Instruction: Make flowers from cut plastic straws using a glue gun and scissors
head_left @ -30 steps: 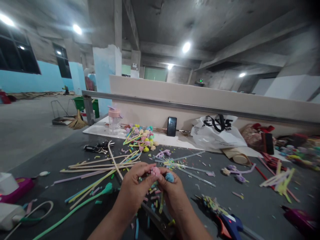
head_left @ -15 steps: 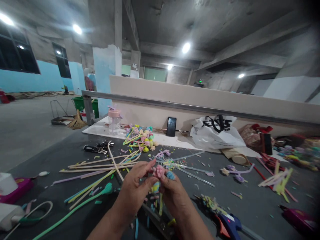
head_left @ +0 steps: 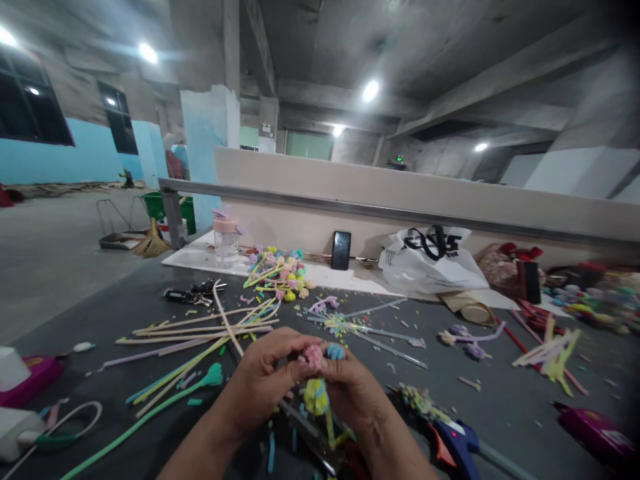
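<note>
Near the front middle of the dark table, my left hand (head_left: 265, 373) pinches a small pink flower (head_left: 313, 356) from the left. My right hand (head_left: 353, 387) closes on the same small cluster from the right, with a blue flower (head_left: 335, 351) by its fingertips. A yellow flower (head_left: 316, 397) on a yellowish stem hangs below, between the two hands. The fingers partly hide how the pieces join. Under my hands lies a dark tool (head_left: 313, 433), partly covered.
Coloured strips (head_left: 200, 330) and a green stem (head_left: 150, 420) lie left, a flower pile (head_left: 285, 270) behind. Glue sticks (head_left: 390, 347) and a blue glue gun (head_left: 457, 443) are right. Farther back are a bottle (head_left: 227, 243), phone (head_left: 341, 251) and white bag (head_left: 430, 263).
The yellow flower has come into fuller view below the fingers. Both hands have shifted slightly down, still on the cluster. The whole view has moved a little.
</note>
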`<state>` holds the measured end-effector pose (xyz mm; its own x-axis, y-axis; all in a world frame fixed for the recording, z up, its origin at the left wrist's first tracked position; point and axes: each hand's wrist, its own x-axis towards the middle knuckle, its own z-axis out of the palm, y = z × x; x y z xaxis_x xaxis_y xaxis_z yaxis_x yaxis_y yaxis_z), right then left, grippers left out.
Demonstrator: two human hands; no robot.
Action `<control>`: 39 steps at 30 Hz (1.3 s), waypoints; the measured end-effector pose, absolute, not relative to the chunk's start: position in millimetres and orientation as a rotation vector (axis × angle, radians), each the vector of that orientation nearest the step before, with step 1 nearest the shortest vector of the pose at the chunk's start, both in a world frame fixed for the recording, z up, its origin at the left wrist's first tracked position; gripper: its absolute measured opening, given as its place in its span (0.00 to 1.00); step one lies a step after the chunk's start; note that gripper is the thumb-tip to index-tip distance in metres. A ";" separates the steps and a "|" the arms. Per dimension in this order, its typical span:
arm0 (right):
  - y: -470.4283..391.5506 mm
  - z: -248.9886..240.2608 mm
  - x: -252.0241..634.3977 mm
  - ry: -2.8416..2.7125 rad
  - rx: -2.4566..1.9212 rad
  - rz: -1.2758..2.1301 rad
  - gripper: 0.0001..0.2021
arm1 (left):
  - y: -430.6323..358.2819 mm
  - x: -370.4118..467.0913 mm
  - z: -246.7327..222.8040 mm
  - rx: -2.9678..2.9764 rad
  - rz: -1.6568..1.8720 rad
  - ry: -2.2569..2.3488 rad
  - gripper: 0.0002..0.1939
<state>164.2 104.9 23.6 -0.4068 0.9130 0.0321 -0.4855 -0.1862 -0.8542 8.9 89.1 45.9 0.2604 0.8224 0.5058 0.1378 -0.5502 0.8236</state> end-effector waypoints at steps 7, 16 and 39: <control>105.1 23.6 160.1 -1.038 -0.666 1.732 0.08 | 88.8 11.5 47.5 1.876 1.388 0.844 0.07; 108.8 22.7 157.1 -0.957 -0.648 1.570 0.06 | 98.7 15.3 29.2 1.765 1.413 0.988 0.24; 110.3 11.7 151.1 -1.063 -0.731 1.377 0.10 | 97.2 19.1 29.6 1.927 1.456 1.076 0.18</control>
<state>151.1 110.3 11.7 -0.1140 0.9797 0.1650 -0.4078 0.1053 -0.9070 19.1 97.2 29.6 0.1190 0.8199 0.5600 0.2947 -0.5677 0.7686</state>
